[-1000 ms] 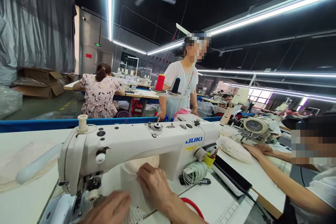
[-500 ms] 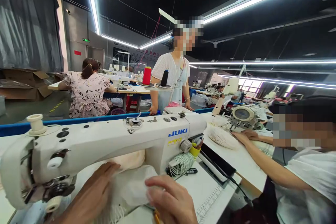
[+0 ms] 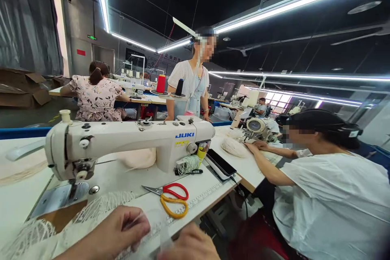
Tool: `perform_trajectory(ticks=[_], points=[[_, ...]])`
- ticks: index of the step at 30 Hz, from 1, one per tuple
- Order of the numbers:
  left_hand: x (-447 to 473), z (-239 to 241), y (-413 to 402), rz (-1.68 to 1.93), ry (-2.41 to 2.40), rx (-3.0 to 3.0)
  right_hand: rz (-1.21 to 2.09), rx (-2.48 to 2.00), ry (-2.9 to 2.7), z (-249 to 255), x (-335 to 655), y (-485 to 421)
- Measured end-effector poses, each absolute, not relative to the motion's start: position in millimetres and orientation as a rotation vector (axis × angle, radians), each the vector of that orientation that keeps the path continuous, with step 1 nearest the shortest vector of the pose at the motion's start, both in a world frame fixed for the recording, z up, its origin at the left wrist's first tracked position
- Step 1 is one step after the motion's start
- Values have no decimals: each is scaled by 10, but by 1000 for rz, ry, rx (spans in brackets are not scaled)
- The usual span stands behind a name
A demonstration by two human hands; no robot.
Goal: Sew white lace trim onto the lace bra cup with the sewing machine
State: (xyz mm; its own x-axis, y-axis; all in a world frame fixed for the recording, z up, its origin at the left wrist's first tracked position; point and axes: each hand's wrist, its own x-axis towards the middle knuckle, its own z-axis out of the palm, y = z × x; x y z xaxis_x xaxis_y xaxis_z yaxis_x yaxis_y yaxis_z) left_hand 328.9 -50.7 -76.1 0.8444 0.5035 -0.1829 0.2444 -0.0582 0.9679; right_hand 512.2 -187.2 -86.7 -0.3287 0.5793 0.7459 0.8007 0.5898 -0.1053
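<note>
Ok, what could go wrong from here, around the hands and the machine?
1. The scissors lie just beyond the left hand and right hand, so a hand could perhaps knock them or brush the blades.
2. The fringed fabric spreads loose strands near the sewing machine; these might tangle or catch.
3. The thin cable hanging past the table edge could snag.

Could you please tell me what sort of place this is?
It appears to be a garment sewing workshop: I see a white, long-armed JUKI sewing machine, a red thread cone and red-and-yellow-handled metal scissors.
</note>
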Motion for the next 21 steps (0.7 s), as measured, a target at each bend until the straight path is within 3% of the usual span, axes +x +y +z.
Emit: perform_trajectory(ticks=[5, 10, 14, 16, 18, 21], points=[[3052, -585, -517, 275, 647, 1799, -463, -1769, -2030, -958, 5380, -1410], [2885, -437, -640, 166, 732, 1757, -460, -1878, -1980, -1196, 5482, -1069], [2855, -401, -746, 79, 734, 1722, -445, -1920, -1943, -1093, 5352, -1270], [2863, -396, -796, 45, 719, 1717, -331, -1808, -2038, -970, 5129, -1450], [2850, -397, -835, 38, 692, 1739, 192, -1462, -2167, -871, 4850, -1591], [2732, -406, -867, 86, 706, 1777, 636, -1356, -1872, -815, 4520, -1654]])
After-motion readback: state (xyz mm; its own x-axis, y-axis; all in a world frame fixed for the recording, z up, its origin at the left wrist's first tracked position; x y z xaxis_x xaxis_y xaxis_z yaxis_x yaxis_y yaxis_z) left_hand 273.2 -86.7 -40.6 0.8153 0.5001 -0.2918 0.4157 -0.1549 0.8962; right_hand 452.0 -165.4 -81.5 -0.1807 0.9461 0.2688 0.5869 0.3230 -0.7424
